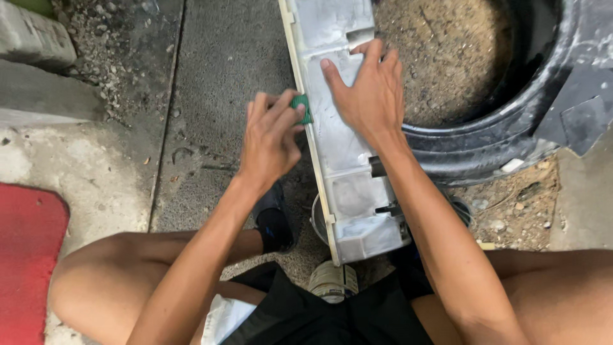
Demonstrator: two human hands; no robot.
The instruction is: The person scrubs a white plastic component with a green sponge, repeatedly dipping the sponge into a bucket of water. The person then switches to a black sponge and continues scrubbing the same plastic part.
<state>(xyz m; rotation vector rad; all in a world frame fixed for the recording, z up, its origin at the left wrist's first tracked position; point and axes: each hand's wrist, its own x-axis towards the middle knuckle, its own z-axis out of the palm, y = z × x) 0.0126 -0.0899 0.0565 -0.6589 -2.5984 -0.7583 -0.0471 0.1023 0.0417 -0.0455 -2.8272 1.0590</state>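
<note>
Left hand point(271, 137) pinches green pad point(302, 107) at panel point(348, 185) edge, right hand point(369, 96) lies flat open on it; hard rubbing could tip the panel

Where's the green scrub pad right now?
In the head view, the green scrub pad is pinched in the left hand, pressed against the left edge of the long white plastic panel.

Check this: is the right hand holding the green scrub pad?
No, the left hand grips the green scrub pad; the right hand lies flat on the white panel.
</note>
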